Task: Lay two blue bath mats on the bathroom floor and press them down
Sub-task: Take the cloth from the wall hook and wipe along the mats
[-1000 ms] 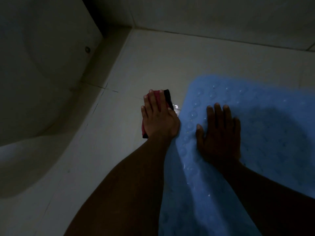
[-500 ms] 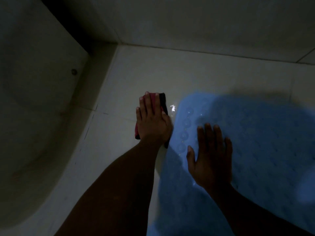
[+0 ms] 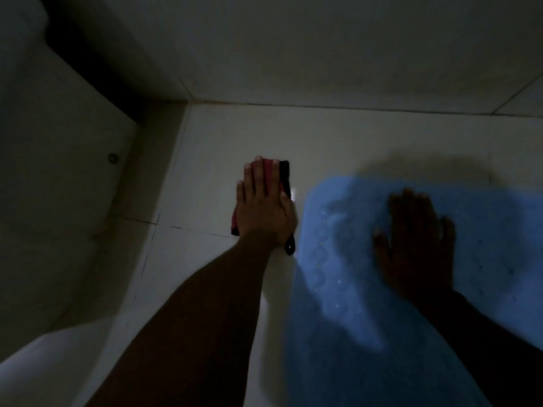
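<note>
**Two Flat Hands, One Blue Mat on a Dim Bathroom Floor**

The right hand (image 3: 417, 248) lies palm down on a blue bath mat (image 3: 346, 318), fingers straight and slightly spread, gripping nothing. The left hand (image 3: 264, 212) rests flat just beside the mat's left edge, fingers straight and close together. It covers a red and black object (image 3: 284, 176) that lies on the floor. What the object is cannot be told. A black strap loop (image 3: 290, 245) pokes out from under the heel of that hand, and the thumb lies along the object's black side.

The mat is spread on the pale tiled floor (image 3: 220, 160) and fills the lower right of the view. Rows of round bumps along its left border catch small glints of light. Only this one mat is in view. Deep shadow covers the mat around the right hand and the tile just beyond the mat's far edge.

Dark grout lines cross the floor, which meets a pale wall (image 3: 323, 48) at the far side. On the left stands a white panel (image 3: 58, 171) with a small round fitting (image 3: 112, 158), and a white curved rim (image 3: 29, 362) shows at the lower left.

Both bare forearms reach forward from the bottom of the view, the left one nearly straight, the right one angling in from the lower right corner.
</note>
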The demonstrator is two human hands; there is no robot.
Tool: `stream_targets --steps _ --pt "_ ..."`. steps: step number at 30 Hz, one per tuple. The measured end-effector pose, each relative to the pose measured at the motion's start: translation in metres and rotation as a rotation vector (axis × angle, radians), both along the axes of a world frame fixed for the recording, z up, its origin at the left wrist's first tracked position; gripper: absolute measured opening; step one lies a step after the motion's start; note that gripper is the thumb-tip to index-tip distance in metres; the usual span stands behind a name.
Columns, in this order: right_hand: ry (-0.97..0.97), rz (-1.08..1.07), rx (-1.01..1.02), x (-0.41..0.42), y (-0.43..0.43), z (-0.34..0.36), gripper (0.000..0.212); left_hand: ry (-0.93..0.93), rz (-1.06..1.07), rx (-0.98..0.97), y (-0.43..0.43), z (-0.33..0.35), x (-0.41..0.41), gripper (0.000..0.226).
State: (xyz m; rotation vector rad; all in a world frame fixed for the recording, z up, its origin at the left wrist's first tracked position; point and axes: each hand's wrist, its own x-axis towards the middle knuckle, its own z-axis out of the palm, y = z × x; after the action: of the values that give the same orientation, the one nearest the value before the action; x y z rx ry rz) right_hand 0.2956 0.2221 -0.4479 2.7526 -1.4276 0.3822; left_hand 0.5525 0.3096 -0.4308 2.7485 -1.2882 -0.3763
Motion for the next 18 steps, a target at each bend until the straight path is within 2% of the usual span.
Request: stream_targets --steps 6,11,18 --pt "-0.002 0.025 0.07 -0.004 -0.007 -0.005 0.068 -0.009 -0.167 0.007 -0.048 0.0 0.024 0.072" --pt "0.005 0.021 0.083 -0.004 -0.006 -0.004 0.068 -0.003 -0.215 0.0 -0.051 0.002 0.026 0.076" --pt "0.032 0.027 0.083 -0.003 -0.007 0.001 0.07 0.059 -0.301 0.029 -0.095 0.004 0.005 0.076"
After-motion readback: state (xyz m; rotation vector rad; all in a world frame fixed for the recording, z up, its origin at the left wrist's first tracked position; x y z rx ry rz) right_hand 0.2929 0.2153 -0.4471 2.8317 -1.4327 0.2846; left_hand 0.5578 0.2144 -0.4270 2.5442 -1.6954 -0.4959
